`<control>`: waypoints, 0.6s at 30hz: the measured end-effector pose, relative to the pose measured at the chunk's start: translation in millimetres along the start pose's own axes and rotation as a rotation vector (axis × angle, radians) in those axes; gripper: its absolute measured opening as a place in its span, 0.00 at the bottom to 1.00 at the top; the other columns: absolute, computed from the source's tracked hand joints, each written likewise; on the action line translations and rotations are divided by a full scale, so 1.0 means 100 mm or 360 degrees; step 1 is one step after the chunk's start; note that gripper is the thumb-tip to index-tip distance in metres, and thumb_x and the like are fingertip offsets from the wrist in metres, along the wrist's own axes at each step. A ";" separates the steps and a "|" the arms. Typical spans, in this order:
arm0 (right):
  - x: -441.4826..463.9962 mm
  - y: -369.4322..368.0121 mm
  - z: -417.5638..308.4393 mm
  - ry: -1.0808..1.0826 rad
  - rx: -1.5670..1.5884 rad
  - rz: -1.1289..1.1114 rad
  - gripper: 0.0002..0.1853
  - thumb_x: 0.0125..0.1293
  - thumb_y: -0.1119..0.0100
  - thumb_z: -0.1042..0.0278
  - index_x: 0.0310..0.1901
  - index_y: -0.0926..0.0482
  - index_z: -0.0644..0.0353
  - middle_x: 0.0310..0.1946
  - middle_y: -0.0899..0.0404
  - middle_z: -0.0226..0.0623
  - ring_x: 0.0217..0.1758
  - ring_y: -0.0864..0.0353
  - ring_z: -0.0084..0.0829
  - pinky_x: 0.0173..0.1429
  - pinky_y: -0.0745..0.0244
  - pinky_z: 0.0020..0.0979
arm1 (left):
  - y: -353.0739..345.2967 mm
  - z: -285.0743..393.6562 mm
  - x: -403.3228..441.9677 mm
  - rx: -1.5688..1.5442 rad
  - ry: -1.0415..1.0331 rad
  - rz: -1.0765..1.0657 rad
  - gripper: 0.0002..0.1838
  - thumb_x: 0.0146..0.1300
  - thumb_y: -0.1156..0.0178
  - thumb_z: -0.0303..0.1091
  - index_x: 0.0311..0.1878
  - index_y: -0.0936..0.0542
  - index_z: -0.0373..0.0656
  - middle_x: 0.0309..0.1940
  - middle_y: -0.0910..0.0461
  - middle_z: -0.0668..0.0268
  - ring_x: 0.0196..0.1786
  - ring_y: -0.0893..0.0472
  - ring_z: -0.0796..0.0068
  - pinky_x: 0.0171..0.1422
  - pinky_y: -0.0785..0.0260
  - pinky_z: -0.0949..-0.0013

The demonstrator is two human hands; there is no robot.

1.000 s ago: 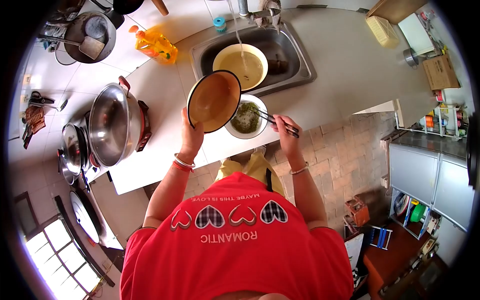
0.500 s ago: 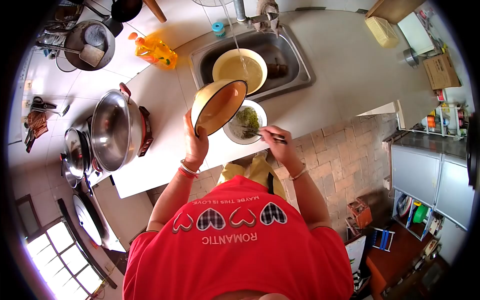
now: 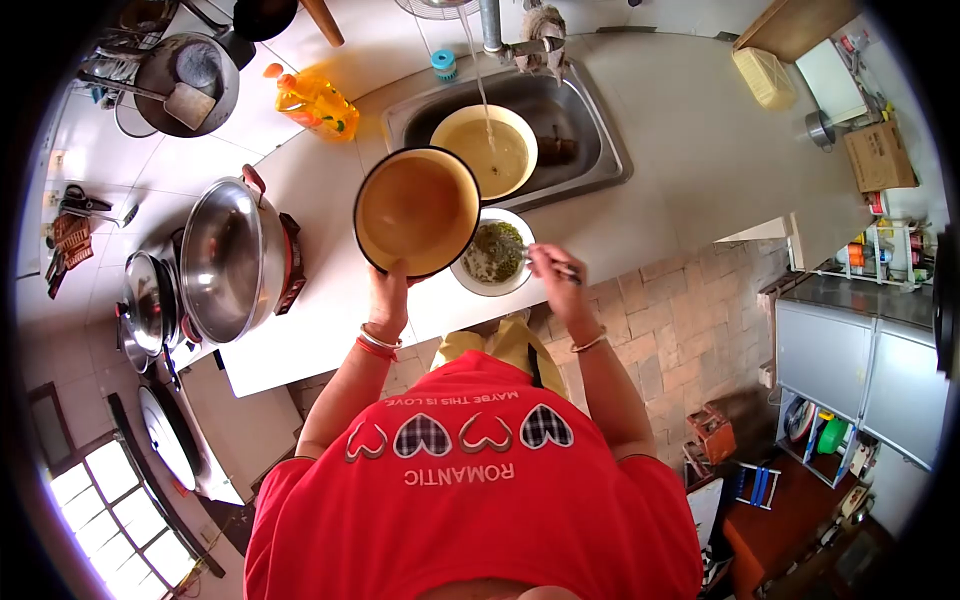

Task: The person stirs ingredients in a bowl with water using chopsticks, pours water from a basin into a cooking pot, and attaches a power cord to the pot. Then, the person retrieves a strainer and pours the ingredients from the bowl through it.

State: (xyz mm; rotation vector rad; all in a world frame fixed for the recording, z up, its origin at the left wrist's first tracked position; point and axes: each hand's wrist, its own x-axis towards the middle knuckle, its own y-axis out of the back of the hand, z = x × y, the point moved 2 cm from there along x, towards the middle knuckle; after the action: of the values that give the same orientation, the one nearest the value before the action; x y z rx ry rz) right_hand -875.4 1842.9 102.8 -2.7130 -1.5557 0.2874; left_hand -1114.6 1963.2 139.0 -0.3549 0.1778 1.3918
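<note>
Left Hand on Basin, Right Hand with Sticks at Bowl

Head view. The left hand has its grip closed on the near rim of the basin, with the thumb over the dark edge. The basin is held above the tabletop, its open side facing the camera.

The right hand has its grip closed on dark sticks. The hand is at the right edge of the bowl; whether the stick tips touch the contents cannot be told. The bowl is white, contains greens, and sits upright near the tabletop's near edge, to the right of the basin.

On the far side of the bowl is the sink. Inside it, at left, the tub holds liquid and receives a stream of water. The tap stands at the far edge. Left of the sink: an orange bottle. Farther left: a steel pot.
</note>
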 end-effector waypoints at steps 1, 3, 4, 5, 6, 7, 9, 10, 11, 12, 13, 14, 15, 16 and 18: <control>-0.05 -0.07 0.00 -0.0061 0.0032 -0.0160 0.10 0.69 0.45 0.69 0.41 0.19 0.68 0.30 0.18 0.35 0.30 0.19 0.22 0.35 0.23 0.22 | -0.01 0.07 0.01 -0.0161 0.0125 -0.0025 0.23 0.60 0.53 0.19 0.61 0.35 0.36 0.53 0.27 0.55 0.52 0.22 0.59 0.54 0.23 0.59; -0.10 0.00 -0.13 0.0015 -0.0209 -0.0239 0.10 0.68 0.45 0.69 0.42 0.19 0.68 0.31 0.17 0.35 0.30 0.18 0.23 0.36 0.23 0.21 | 0.02 0.13 0.06 -0.0420 0.0331 -0.0055 0.21 0.60 0.53 0.22 0.58 0.32 0.32 0.52 0.25 0.53 0.53 0.21 0.56 0.55 0.22 0.58; -0.12 0.07 -0.18 0.0045 -0.0333 -0.0283 0.10 0.68 0.45 0.69 0.42 0.19 0.68 0.31 0.17 0.35 0.31 0.18 0.23 0.36 0.23 0.21 | 0.11 0.08 0.12 -0.0515 0.0396 -0.0086 0.21 0.60 0.53 0.22 0.58 0.32 0.31 0.52 0.25 0.52 0.53 0.21 0.56 0.56 0.22 0.58; -0.10 0.19 -0.09 -0.0072 -0.0296 -0.0160 0.10 0.68 0.44 0.68 0.42 0.19 0.67 0.31 0.17 0.35 0.33 0.17 0.24 0.38 0.23 0.22 | 0.26 -0.04 0.20 -0.0612 0.0463 -0.0117 0.20 0.60 0.53 0.23 0.57 0.32 0.29 0.52 0.25 0.51 0.53 0.21 0.56 0.57 0.23 0.59; -0.08 0.18 -0.07 -0.0082 -0.0252 -0.0024 0.10 0.68 0.44 0.68 0.43 0.19 0.66 0.32 0.17 0.35 0.33 0.17 0.24 0.37 0.23 0.22 | 0.38 -0.13 0.25 -0.0706 0.0532 -0.0150 0.20 0.61 0.53 0.23 0.57 0.32 0.27 0.52 0.25 0.50 0.53 0.21 0.56 0.57 0.23 0.59; -0.03 0.15 -0.07 -0.0085 -0.0208 0.0117 0.10 0.68 0.44 0.68 0.43 0.19 0.66 0.32 0.17 0.35 0.33 0.17 0.23 0.37 0.22 0.22 | 0.47 -0.16 0.27 -0.0687 0.0535 -0.0123 0.20 0.61 0.54 0.24 0.56 0.32 0.24 0.51 0.24 0.49 0.52 0.20 0.56 0.58 0.24 0.60; 0.03 0.00 0.01 -0.0022 -0.0086 0.0149 0.10 0.68 0.44 0.68 0.43 0.19 0.66 0.34 0.17 0.36 0.34 0.17 0.22 0.37 0.22 0.23 | 0.62 -0.21 0.31 -0.0682 0.0567 -0.0032 0.21 0.61 0.54 0.24 0.57 0.32 0.25 0.51 0.24 0.49 0.51 0.20 0.56 0.58 0.23 0.60; -0.01 -0.06 -0.05 -0.0067 -0.0067 0.0019 0.10 0.68 0.44 0.68 0.43 0.19 0.66 0.34 0.17 0.36 0.34 0.18 0.22 0.37 0.22 0.23 | 0.71 -0.24 0.33 -0.0678 0.0581 0.0014 0.21 0.61 0.54 0.24 0.57 0.32 0.25 0.50 0.24 0.49 0.50 0.20 0.56 0.57 0.23 0.60; -0.06 -0.13 -0.12 -0.0108 -0.0046 -0.0112 0.10 0.68 0.44 0.68 0.42 0.19 0.66 0.35 0.17 0.36 0.34 0.18 0.22 0.38 0.22 0.23 | 0.82 -0.30 0.37 -0.0738 0.0593 0.0044 0.19 0.63 0.53 0.27 0.55 0.31 0.27 0.48 0.22 0.50 0.47 0.18 0.56 0.55 0.22 0.61; -0.12 -0.18 -0.16 -0.0153 -0.0028 -0.0246 0.10 0.69 0.44 0.68 0.42 0.19 0.66 0.35 0.17 0.36 0.34 0.18 0.22 0.38 0.22 0.23 | 0.94 -0.39 0.45 -0.0728 0.0605 0.0068 0.18 0.64 0.53 0.28 0.54 0.31 0.27 0.47 0.22 0.50 0.45 0.18 0.57 0.53 0.21 0.61; -0.14 -0.07 -0.18 0.0072 -0.0323 -0.0323 0.11 0.69 0.45 0.66 0.43 0.19 0.66 0.35 0.17 0.38 0.34 0.18 0.23 0.39 0.21 0.24 | 1.07 -0.48 0.52 -0.0723 0.0619 0.0099 0.17 0.65 0.53 0.29 0.54 0.30 0.28 0.46 0.22 0.50 0.44 0.18 0.58 0.51 0.21 0.62; -0.13 0.05 -0.16 -0.0017 -0.0332 -0.0183 0.12 0.70 0.46 0.66 0.44 0.20 0.67 0.36 0.17 0.38 0.35 0.17 0.24 0.40 0.21 0.24 | 1.19 -0.57 0.58 -0.0717 0.0636 0.0130 0.17 0.65 0.52 0.30 0.53 0.30 0.29 0.46 0.22 0.51 0.43 0.17 0.58 0.50 0.20 0.62; -0.12 0.14 -0.14 -0.0104 -0.0341 -0.0038 0.13 0.70 0.46 0.65 0.44 0.20 0.67 0.36 0.17 0.39 0.35 0.17 0.24 0.40 0.21 0.24 | 1.25 -0.58 0.62 -0.0695 0.0633 0.0142 0.16 0.67 0.51 0.33 0.51 0.29 0.30 0.43 0.21 0.52 0.39 0.17 0.60 0.46 0.19 0.64; -0.13 0.16 -0.18 -0.0191 -0.0346 0.0116 0.13 0.70 0.47 0.64 0.44 0.20 0.67 0.36 0.17 0.40 0.35 0.17 0.25 0.40 0.21 0.24 | 1.34 -0.65 0.69 -0.0676 0.0629 0.0163 0.16 0.67 0.51 0.33 0.51 0.29 0.30 0.42 0.21 0.52 0.39 0.17 0.61 0.45 0.19 0.65; -0.10 0.04 -0.12 -0.0151 -0.0244 0.0221 0.14 0.70 0.47 0.63 0.45 0.20 0.68 0.37 0.17 0.40 0.37 0.17 0.26 0.42 0.21 0.24 | 1.49 -0.78 0.88 -0.0636 0.0613 0.0188 0.16 0.67 0.50 0.34 0.51 0.29 0.30 0.41 0.21 0.53 0.38 0.17 0.61 0.44 0.19 0.65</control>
State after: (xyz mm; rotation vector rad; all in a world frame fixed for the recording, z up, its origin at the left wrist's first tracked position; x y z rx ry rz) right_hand -875.3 1833.6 116.3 -2.9739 -1.4705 0.3146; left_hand -1238.8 2037.7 16.5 -0.9597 0.2387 1.4632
